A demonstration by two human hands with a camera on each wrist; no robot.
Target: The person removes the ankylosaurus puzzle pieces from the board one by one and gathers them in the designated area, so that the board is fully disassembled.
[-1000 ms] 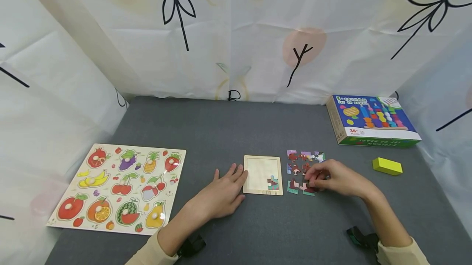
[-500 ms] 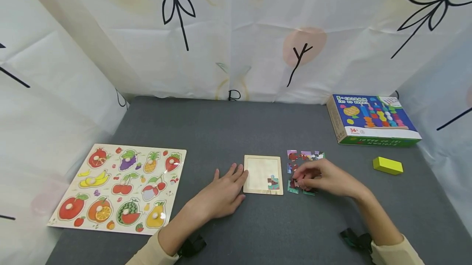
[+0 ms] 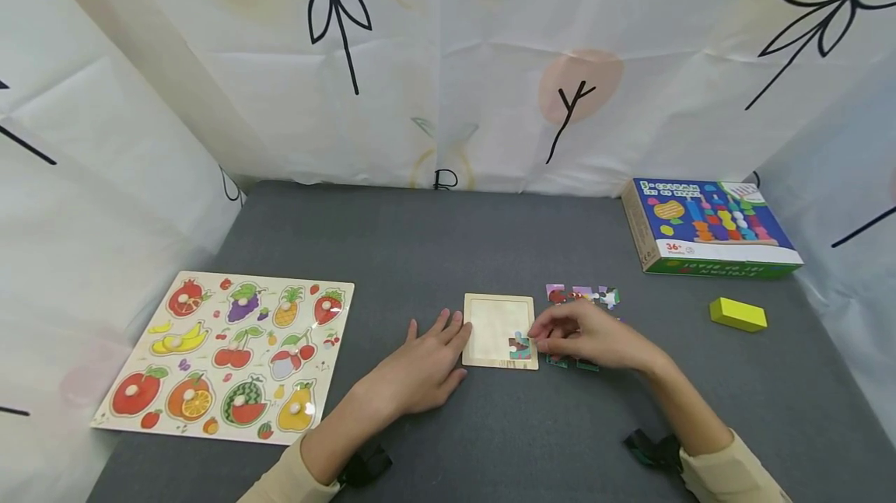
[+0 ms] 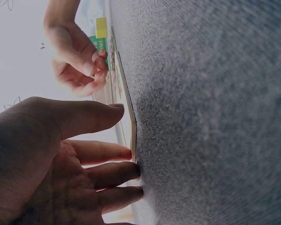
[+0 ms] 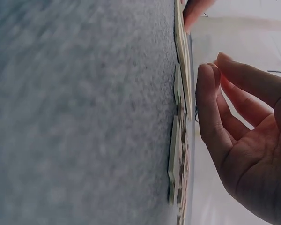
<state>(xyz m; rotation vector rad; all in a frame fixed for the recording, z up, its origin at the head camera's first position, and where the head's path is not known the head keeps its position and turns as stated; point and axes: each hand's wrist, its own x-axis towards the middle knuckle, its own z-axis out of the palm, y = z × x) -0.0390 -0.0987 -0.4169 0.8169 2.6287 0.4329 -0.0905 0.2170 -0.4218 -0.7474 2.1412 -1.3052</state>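
My left hand (image 3: 423, 367) lies with fingers spread, its fingertips touching the left edge of a small wooden puzzle tray (image 3: 486, 328); in the left wrist view its thumb (image 4: 93, 116) is above that edge. One jigsaw piece (image 3: 518, 347) sits in the tray's lower right corner. My right hand (image 3: 591, 336) hovers by the tray's right edge, thumb and index fingertips pinched together on a puzzle piece that the fingers almost wholly hide. Under and behind that hand lie several loose jigsaw pieces (image 3: 581, 295), partly covered; the right wrist view shows these pieces (image 5: 175, 154) edge-on.
A large fruit peg puzzle board (image 3: 227, 359) lies to the left on the grey table (image 3: 392, 246). At the right are a yellow block (image 3: 738, 315) and, farther back, a blue and green toy box (image 3: 710, 227). White cloth (image 3: 490, 99) hangs behind the table.
My right hand has moved left from the loose pieces to the tray's right edge, its fingers still pinched. The left hand and tray have stayed put.
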